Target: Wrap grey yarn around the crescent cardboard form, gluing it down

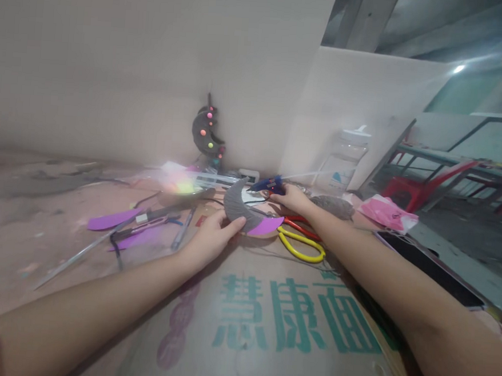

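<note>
Between thumb and fingers, my left hand (213, 231) grips a grey crescent moon (241, 210) with a ribbed, yarn-like surface. A piece of purple paper (266, 226) shows at the crescent's right end. My right hand (292, 199) is closed around a blue glue gun (265, 184), whose nozzle points left toward the crescent's inner curve; whether the tip touches it I cannot tell. Below the right hand lie scissors with yellow and red handles (301, 254). Farther back, a dark crescent ornament with coloured balls (203, 132) stands against the wall.
Printed cardboard (240, 347) covers the near work surface. Purple paper scraps (113, 219), a pen (183, 229) and a pink-handled cutter (143, 226) lie left. A clear bottle (341, 163), pink packet (389, 212) and phone (430, 269) are at right. A red chair (409, 190) stands beyond.
</note>
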Action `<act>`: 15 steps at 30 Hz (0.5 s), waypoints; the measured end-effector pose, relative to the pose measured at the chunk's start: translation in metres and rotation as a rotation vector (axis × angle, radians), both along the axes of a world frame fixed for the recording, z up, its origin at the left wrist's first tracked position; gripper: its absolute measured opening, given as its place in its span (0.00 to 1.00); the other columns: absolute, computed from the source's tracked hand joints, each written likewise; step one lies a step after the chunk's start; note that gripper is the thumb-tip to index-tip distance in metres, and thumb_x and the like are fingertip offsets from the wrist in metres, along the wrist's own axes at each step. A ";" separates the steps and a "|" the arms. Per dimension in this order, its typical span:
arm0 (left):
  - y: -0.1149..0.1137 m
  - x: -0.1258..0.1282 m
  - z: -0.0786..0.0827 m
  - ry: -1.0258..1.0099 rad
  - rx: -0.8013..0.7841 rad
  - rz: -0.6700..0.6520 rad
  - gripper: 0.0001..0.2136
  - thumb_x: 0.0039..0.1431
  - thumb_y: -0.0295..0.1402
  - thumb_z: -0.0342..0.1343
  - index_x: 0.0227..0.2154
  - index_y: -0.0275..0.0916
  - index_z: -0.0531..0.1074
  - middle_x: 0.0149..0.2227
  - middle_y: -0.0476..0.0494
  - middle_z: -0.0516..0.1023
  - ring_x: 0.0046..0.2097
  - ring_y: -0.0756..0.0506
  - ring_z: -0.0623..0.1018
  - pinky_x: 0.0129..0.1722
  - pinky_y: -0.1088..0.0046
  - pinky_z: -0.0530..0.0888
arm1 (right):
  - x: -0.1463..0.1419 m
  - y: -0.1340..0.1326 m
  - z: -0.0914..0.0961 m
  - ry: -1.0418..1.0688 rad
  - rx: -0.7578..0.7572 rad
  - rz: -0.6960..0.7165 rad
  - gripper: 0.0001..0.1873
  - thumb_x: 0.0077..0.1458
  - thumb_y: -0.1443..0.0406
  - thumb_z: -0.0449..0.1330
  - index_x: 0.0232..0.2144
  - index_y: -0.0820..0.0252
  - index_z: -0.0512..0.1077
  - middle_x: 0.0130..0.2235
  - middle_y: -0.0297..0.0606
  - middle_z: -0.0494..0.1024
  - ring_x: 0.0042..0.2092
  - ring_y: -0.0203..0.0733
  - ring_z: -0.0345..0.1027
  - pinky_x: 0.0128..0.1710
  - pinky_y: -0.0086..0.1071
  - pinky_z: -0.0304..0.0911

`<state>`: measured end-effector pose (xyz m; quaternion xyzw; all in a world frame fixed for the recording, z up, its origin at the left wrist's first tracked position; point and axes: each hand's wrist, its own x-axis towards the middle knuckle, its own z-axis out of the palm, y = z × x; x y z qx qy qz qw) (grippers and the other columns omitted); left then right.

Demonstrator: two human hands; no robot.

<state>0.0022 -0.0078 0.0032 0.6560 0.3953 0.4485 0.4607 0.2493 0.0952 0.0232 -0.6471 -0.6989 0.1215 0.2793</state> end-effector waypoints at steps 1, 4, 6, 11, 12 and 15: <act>0.000 0.000 0.000 -0.002 -0.003 0.001 0.13 0.55 0.43 0.56 0.30 0.36 0.70 0.21 0.51 0.69 0.26 0.49 0.67 0.29 0.73 0.64 | -0.001 0.002 -0.002 0.004 0.006 -0.012 0.20 0.50 0.60 0.65 0.44 0.65 0.75 0.44 0.46 0.81 0.45 0.48 0.75 0.46 0.36 0.66; 0.000 0.000 0.000 -0.002 -0.022 0.011 0.14 0.55 0.43 0.56 0.30 0.36 0.70 0.22 0.51 0.70 0.25 0.49 0.68 0.28 0.74 0.64 | -0.001 0.001 -0.004 0.028 0.051 -0.054 0.21 0.50 0.57 0.65 0.44 0.63 0.74 0.44 0.45 0.80 0.45 0.46 0.74 0.45 0.34 0.66; 0.000 0.000 0.000 0.000 -0.037 0.021 0.14 0.54 0.44 0.56 0.30 0.35 0.70 0.22 0.51 0.70 0.25 0.50 0.68 0.28 0.74 0.64 | 0.001 -0.005 0.001 0.042 0.088 -0.076 0.20 0.52 0.57 0.63 0.45 0.61 0.74 0.45 0.42 0.80 0.45 0.44 0.74 0.45 0.32 0.65; 0.001 0.001 -0.002 -0.047 -0.074 0.026 0.15 0.53 0.45 0.57 0.29 0.35 0.69 0.23 0.49 0.71 0.26 0.50 0.69 0.27 0.74 0.66 | 0.009 -0.039 0.029 0.083 0.060 -0.105 0.18 0.56 0.52 0.58 0.31 0.63 0.75 0.26 0.40 0.79 0.28 0.40 0.71 0.29 0.29 0.64; 0.000 0.001 -0.001 -0.077 -0.091 0.025 0.15 0.53 0.44 0.57 0.29 0.35 0.69 0.22 0.50 0.71 0.25 0.50 0.69 0.27 0.75 0.66 | 0.010 -0.049 0.034 0.093 0.048 -0.089 0.19 0.56 0.52 0.57 0.30 0.63 0.75 0.24 0.39 0.77 0.26 0.39 0.70 0.27 0.28 0.63; 0.000 0.002 0.000 -0.173 -0.154 0.018 0.14 0.52 0.43 0.57 0.30 0.35 0.67 0.22 0.51 0.69 0.24 0.51 0.68 0.25 0.76 0.66 | 0.011 -0.080 0.040 0.154 0.039 0.022 0.18 0.57 0.53 0.56 0.34 0.61 0.75 0.26 0.38 0.78 0.28 0.37 0.71 0.28 0.26 0.64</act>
